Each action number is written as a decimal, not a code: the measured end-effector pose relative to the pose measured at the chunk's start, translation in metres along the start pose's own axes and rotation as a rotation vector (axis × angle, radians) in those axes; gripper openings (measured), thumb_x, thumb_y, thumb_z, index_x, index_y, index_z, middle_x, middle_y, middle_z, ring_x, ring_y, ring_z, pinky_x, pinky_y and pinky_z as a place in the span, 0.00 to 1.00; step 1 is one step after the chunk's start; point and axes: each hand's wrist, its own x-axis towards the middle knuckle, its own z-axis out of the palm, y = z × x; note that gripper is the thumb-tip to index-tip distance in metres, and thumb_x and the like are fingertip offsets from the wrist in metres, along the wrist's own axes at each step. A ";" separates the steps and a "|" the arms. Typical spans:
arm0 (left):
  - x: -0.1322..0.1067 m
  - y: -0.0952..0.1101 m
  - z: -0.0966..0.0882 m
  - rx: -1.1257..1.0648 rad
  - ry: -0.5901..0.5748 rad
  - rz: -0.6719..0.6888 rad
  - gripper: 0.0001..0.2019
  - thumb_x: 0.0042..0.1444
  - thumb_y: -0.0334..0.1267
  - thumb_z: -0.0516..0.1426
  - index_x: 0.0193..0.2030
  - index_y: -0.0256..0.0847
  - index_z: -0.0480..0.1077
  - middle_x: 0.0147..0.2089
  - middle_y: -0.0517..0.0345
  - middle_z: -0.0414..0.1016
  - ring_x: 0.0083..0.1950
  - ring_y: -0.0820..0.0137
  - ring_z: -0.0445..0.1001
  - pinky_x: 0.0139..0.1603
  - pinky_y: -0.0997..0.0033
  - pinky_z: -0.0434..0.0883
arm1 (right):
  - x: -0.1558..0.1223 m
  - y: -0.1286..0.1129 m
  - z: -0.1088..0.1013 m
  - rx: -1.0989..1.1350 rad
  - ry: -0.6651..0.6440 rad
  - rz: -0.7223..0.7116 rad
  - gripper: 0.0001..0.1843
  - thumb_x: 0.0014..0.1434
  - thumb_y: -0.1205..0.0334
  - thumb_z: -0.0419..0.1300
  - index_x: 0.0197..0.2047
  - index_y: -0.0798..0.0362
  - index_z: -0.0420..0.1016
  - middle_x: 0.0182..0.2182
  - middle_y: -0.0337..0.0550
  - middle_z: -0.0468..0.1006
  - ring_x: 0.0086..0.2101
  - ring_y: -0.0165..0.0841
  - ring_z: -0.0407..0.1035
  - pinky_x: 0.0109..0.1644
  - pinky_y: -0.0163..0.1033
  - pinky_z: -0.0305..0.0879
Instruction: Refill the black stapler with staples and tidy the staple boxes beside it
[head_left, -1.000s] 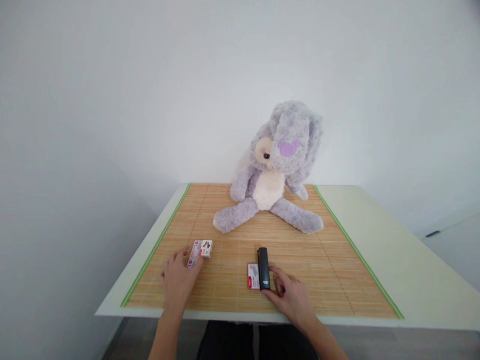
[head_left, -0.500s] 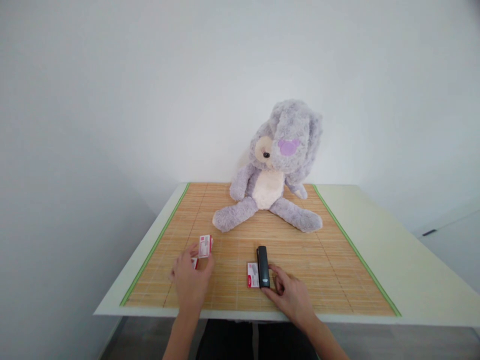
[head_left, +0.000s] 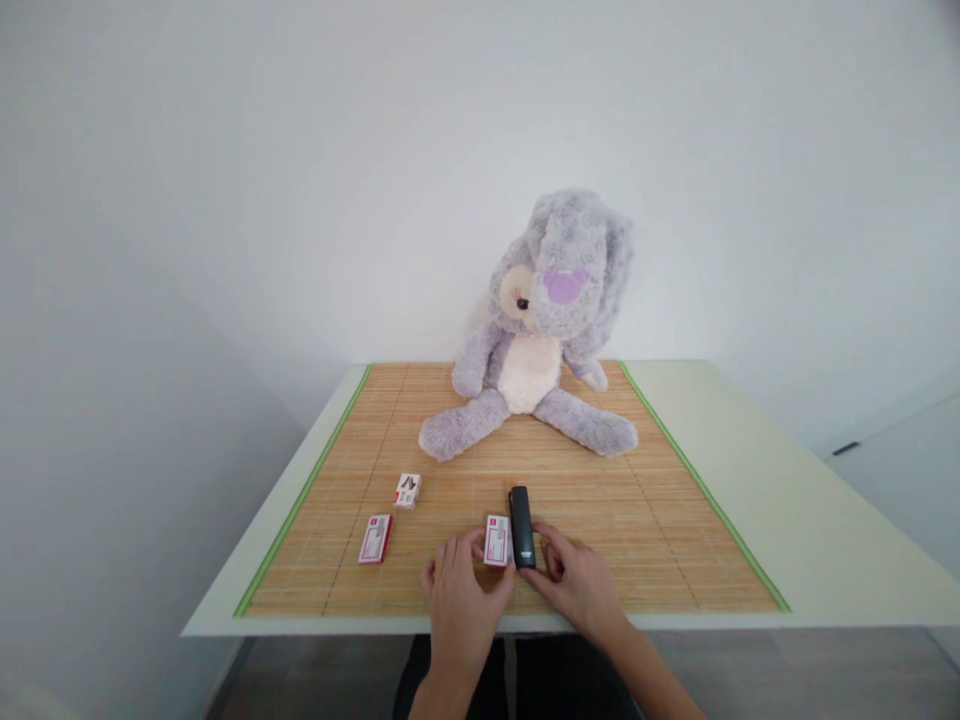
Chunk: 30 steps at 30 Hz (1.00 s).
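Note:
My left hand [head_left: 463,590] has its thumb and fingers around a small white and red box [head_left: 496,540], its face marked with a pink outline. This box sits just left of a black stapler [head_left: 522,528]; whether another box lies beneath it I cannot tell. My right hand [head_left: 577,585] pinches the stapler's near end, thumb at the bottom and fingers along the right side. Off to the left lie a white and red box [head_left: 375,538] with a matching pink outline and a smaller white box [head_left: 407,490] with a dark picture.
A big grey-lilac plush rabbit [head_left: 529,375] sits against the wall at the back, legs spread. Under everything is a bamboo mat [head_left: 600,490] with green edges, on a pale table [head_left: 750,480]. The table's front edge is close to my wrists.
My left hand has moved right with a box, from the left side of the mat to beside the stapler. Two boxes now show where it was. My right hand stays at the stapler.

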 end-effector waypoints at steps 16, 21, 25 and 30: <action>0.003 -0.013 0.008 -0.136 -0.083 0.004 0.19 0.67 0.48 0.51 0.56 0.48 0.78 0.44 0.51 0.79 0.47 0.59 0.76 0.49 0.56 0.72 | 0.000 0.000 0.000 -0.021 -0.013 0.002 0.28 0.61 0.49 0.66 0.62 0.46 0.70 0.24 0.31 0.75 0.28 0.34 0.73 0.36 0.37 0.59; 0.001 -0.007 0.010 -0.154 -0.075 0.006 0.19 0.68 0.48 0.50 0.54 0.45 0.79 0.44 0.50 0.79 0.46 0.60 0.77 0.47 0.61 0.72 | 0.000 0.000 0.000 -0.007 -0.012 -0.016 0.28 0.62 0.49 0.66 0.63 0.46 0.69 0.24 0.31 0.76 0.28 0.34 0.73 0.36 0.37 0.59; 0.001 -0.002 0.014 -0.167 -0.070 -0.008 0.20 0.69 0.47 0.49 0.54 0.44 0.79 0.42 0.50 0.78 0.43 0.61 0.77 0.45 0.63 0.72 | 0.001 0.001 0.001 -0.001 -0.010 -0.013 0.28 0.62 0.48 0.66 0.62 0.46 0.69 0.24 0.30 0.75 0.27 0.34 0.73 0.35 0.37 0.58; 0.003 0.003 0.015 -0.209 -0.084 0.003 0.20 0.69 0.47 0.49 0.54 0.45 0.79 0.42 0.50 0.78 0.40 0.62 0.77 0.44 0.63 0.73 | 0.001 0.001 0.002 0.001 -0.002 0.002 0.28 0.60 0.48 0.67 0.61 0.46 0.69 0.23 0.30 0.76 0.27 0.34 0.73 0.35 0.37 0.58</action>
